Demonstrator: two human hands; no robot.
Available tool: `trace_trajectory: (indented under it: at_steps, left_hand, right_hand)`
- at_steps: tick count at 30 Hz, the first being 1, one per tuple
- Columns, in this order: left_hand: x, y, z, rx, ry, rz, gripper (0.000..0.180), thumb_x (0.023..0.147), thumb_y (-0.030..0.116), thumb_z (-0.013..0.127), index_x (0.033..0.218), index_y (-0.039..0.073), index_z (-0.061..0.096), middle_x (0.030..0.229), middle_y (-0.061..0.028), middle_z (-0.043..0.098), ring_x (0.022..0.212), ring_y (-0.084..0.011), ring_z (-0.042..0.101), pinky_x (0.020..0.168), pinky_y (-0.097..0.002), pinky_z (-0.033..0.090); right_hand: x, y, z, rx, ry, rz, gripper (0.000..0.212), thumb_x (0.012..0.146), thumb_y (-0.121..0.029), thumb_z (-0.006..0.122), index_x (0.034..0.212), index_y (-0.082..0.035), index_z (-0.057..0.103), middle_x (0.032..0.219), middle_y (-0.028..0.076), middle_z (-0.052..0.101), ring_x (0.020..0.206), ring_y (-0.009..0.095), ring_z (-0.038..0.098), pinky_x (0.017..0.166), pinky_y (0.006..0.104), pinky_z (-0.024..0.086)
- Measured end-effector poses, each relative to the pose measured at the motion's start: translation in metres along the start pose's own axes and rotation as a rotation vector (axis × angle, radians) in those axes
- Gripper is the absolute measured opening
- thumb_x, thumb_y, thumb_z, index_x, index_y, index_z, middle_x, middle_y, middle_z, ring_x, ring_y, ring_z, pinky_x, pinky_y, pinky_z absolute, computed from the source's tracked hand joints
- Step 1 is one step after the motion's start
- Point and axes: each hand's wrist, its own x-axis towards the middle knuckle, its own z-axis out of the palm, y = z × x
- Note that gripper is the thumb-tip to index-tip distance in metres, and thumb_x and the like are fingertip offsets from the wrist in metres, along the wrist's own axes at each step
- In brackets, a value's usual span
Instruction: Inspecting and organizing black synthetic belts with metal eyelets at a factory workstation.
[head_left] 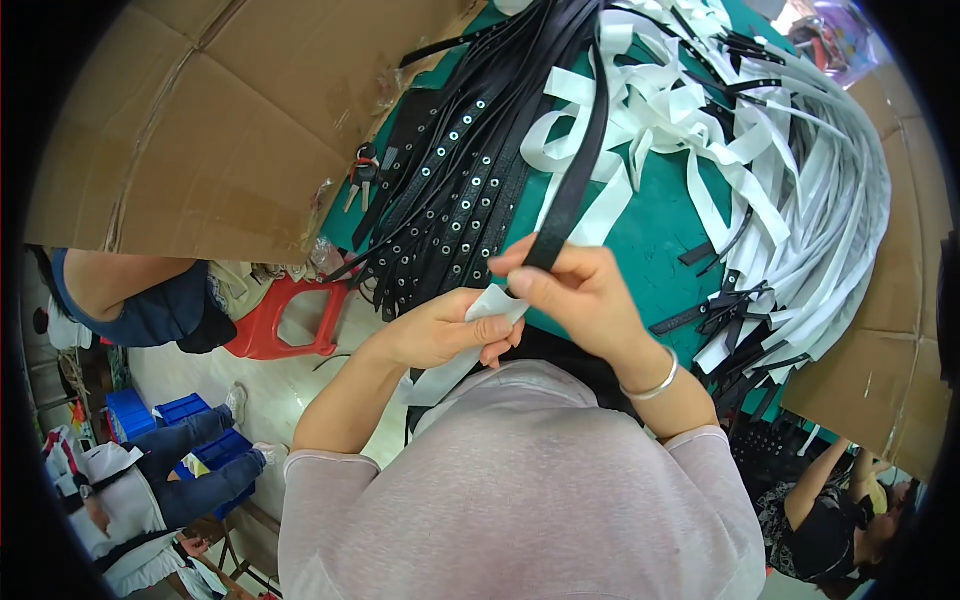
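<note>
Close in front of my body, my left hand [445, 328] pinches a white strip [495, 304] between thumb and fingers. Its lower part hangs down past my wrist. Just to the right, my right hand [588, 300] is closed on a black belt [574, 190], which runs up and away over the table. The belt meets the top of the white strip between my hands; whether the two are joined, I cannot tell. Left of the belt lies a bundle of black straps [465, 190] with metal eyelets. Loose white strips [740, 150] curl to its right.
Beneath everything is a green table top [655, 215]. A thick bundle of white-wrapped belts [850, 190] bends along the right side. Keys [362, 175] lie near the cardboard [150, 130] at left. A red stool [290, 325] stands on the floor; other people are at both sides.
</note>
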Motion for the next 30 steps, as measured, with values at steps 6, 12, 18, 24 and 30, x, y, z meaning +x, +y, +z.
trace_trajectory:
  at_steps: [6, 12, 18, 24, 30]
  left_hand:
    - [-0.023, -0.014, -0.007, 0.020, -0.014, -0.084, 0.027, 0.092, 0.028, 0.054, 0.084, 0.003, 0.057, 0.069, -0.0004, 0.053, 0.063, -0.0091, 0.051, 0.062, -0.0255, 0.045]
    - [-0.019, -0.002, -0.005, 0.056, -0.011, -0.001, 0.024, 0.094, 0.025, 0.052, 0.088, 0.002, 0.057, 0.074, -0.0009, 0.053, 0.066, -0.0079, 0.051, 0.063, -0.0230, 0.043]
    - [-0.006, 0.005, 0.000, 0.055, -0.028, 0.005, 0.027, 0.091, 0.028, 0.056, 0.083, 0.003, 0.057, 0.068, -0.0004, 0.052, 0.062, -0.0079, 0.049, 0.061, -0.0254, 0.046]
    - [-0.001, 0.001, -0.003, 0.035, -0.012, 0.001, 0.025, 0.091, 0.026, 0.056, 0.082, 0.003, 0.056, 0.068, 0.0002, 0.051, 0.062, -0.0077, 0.048, 0.061, -0.0256, 0.046]
    - [0.004, -0.005, -0.004, -0.064, -0.053, -0.079, 0.025, 0.090, 0.027, 0.059, 0.097, 0.004, 0.052, 0.067, 0.0017, 0.047, 0.058, -0.0062, 0.044, 0.058, -0.0231, 0.042]
  right_hand:
    - [0.031, -0.002, -0.056, 0.382, 0.240, 0.045, 0.031, 0.089, -0.017, 0.057, 0.110, 0.005, 0.059, 0.072, 0.000, 0.056, 0.060, 0.006, 0.047, 0.050, 0.0165, 0.032]
    - [0.009, -0.013, -0.009, -0.159, 0.251, -0.098, 0.016, 0.081, -0.004, 0.063, 0.096, 0.001, 0.067, 0.071, 0.002, 0.061, 0.060, 0.005, 0.053, 0.053, 0.0181, 0.040]
    - [0.020, 0.001, -0.031, 0.255, 0.158, 0.056, 0.031, 0.085, -0.012, 0.059, 0.113, 0.001, 0.057, 0.081, -0.001, 0.060, 0.064, 0.003, 0.046, 0.052, 0.0184, 0.035]
    - [0.007, -0.013, -0.014, -0.053, 0.231, 0.008, 0.017, 0.081, -0.008, 0.064, 0.095, 0.000, 0.066, 0.078, -0.001, 0.060, 0.066, 0.004, 0.049, 0.054, 0.0182, 0.037]
    - [0.018, -0.011, -0.032, 0.202, 0.116, 0.145, 0.021, 0.084, -0.011, 0.063, 0.101, 0.001, 0.062, 0.081, 0.006, 0.063, 0.063, 0.006, 0.052, 0.053, 0.0192, 0.041]
